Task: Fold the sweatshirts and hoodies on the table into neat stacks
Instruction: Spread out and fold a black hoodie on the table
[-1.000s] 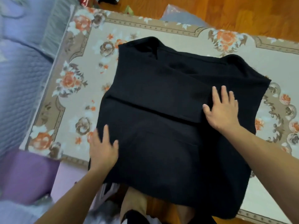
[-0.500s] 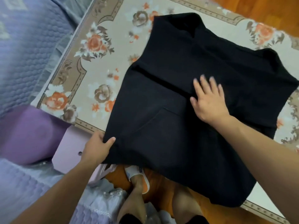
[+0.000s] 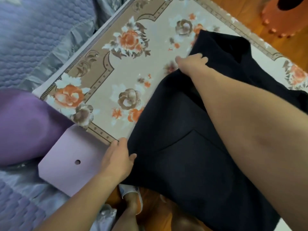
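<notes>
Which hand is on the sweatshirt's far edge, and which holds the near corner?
The right hand grips the black sweatshirt at its far left edge, arm reaching across the cloth. The left hand holds the near left corner by the table edge.

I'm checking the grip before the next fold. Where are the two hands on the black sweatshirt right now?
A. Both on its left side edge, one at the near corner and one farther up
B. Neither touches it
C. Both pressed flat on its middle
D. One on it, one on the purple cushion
A: the left hand grips the black sweatshirt at its near left corner, and the right hand grips the same edge farther up.
</notes>
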